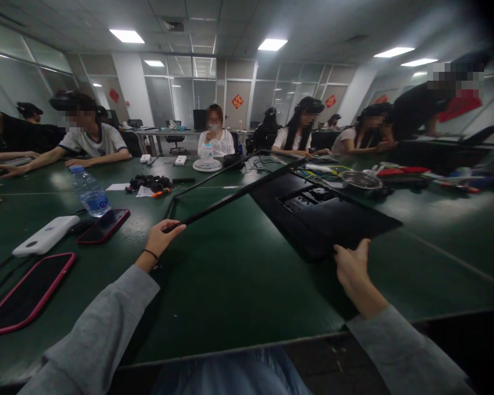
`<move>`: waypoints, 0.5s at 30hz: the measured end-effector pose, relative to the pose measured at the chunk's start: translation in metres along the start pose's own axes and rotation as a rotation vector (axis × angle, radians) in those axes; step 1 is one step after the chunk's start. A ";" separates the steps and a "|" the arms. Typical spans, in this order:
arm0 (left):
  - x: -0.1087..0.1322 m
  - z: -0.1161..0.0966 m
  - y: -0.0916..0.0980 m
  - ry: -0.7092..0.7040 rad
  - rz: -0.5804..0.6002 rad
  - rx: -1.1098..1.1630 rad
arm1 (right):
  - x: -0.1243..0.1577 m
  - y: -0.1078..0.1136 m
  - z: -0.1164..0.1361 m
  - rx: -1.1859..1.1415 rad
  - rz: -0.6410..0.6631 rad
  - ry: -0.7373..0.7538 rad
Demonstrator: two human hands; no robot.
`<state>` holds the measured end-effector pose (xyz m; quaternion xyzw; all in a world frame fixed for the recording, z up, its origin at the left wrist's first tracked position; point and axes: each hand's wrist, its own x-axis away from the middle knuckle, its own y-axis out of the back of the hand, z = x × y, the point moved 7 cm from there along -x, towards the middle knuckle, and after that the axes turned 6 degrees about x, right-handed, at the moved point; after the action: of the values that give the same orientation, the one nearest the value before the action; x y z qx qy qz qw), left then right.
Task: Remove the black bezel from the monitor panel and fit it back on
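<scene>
My left hand (161,237) is closed around the near corner of a thin black frame (230,198), which it holds tilted up off the green table (239,285). The frame's far end rises toward a flat black panel (325,216) with an open recess in its back. My right hand (352,263) rests against the near edge of that panel, fingers curled on it. Both of my arms wear grey sleeves, and a dark band sits on the left wrist.
At the left lie a pink-cased phone (24,296), a white power bank (45,236), a second phone (104,225) and a water bottle (89,193). A small white fan (207,163), black parts (150,184) and a metal bowl (360,180) sit farther off. Several people sit around the table.
</scene>
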<state>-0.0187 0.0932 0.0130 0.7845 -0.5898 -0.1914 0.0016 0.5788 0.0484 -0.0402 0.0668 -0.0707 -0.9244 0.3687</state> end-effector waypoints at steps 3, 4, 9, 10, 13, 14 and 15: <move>0.000 -0.002 0.003 0.001 -0.022 -0.010 | 0.012 -0.021 0.004 -0.042 0.103 -0.066; 0.000 -0.003 0.004 -0.006 -0.025 -0.020 | 0.013 -0.029 0.008 -0.039 0.171 -0.065; 0.000 -0.011 0.007 -0.092 -0.028 -0.100 | -0.003 -0.083 0.034 0.045 0.568 0.118; 0.000 -0.012 0.008 -0.106 -0.029 -0.122 | -0.009 -0.093 0.037 0.077 0.613 0.147; 0.003 -0.016 0.008 -0.137 -0.021 -0.188 | -0.038 -0.110 0.044 0.142 0.475 0.229; 0.004 -0.017 0.008 -0.151 -0.019 -0.208 | -0.048 -0.110 0.048 0.135 0.359 0.264; 0.004 -0.018 0.008 -0.166 -0.019 -0.228 | -0.055 -0.107 0.053 0.108 0.251 0.294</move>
<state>-0.0198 0.0827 0.0305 0.7662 -0.5549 -0.3215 0.0400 0.5368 0.1674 -0.0036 0.2113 -0.0733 -0.8464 0.4833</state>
